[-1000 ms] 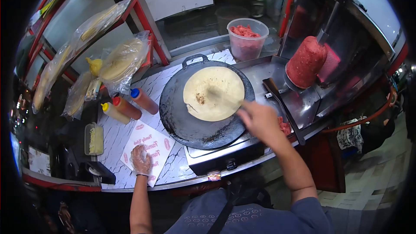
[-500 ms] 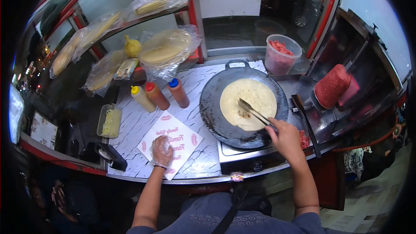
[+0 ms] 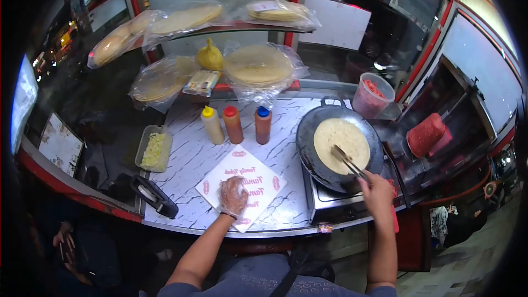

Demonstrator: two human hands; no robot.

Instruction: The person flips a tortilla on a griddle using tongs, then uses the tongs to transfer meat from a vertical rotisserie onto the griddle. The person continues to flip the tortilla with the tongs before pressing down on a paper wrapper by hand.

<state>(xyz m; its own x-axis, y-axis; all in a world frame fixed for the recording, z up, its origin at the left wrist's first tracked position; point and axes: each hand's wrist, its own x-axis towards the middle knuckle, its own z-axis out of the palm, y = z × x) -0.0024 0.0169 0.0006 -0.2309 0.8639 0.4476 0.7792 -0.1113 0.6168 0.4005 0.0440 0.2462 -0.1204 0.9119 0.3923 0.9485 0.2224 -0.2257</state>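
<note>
My right hand grips a pair of metal tongs. Their tips rest on a round flatbread that lies in a black round griddle pan. Brownish marks show on the bread by the tips. My left hand, in a clear plastic glove, lies on a sheet of printed wrapping paper, its fingers loosely bent over the print. Nothing is visible in that hand. The pan sits on a gas stove.
Behind the paper stand a yellow-capped bottle, a red-capped bottle and a blue-capped bottle. Shredded cabbage fills a tub at left. Bagged flatbreads sit on shelves. A meat cone stands right.
The camera view has turned left, so the counter appears shifted rightward. My right hand still holds the tongs on the flatbread, and my left hand stays on the paper.
</note>
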